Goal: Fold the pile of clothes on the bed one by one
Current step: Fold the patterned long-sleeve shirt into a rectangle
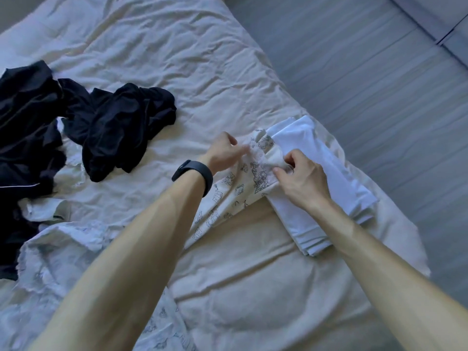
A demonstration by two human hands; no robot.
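Note:
A cream garment printed with small black drawings (229, 196) lies across the bed, its upper end resting against a stack of folded white clothes (321, 188). My left hand (224, 152), with a black band on its wrist, pinches the printed cloth near its top edge. My right hand (301, 177) grips the same cloth where it meets the white stack. A heap of dark, unfolded clothes (109, 127) sits at the left of the bed. More crumpled white cloth (63, 239) lies near my left forearm.
The bed's cream sheet (182, 59) is wrinkled and stretches to the far left corner. The bed's right edge runs diagonally past the white stack, with grey floor (367, 72) beyond it.

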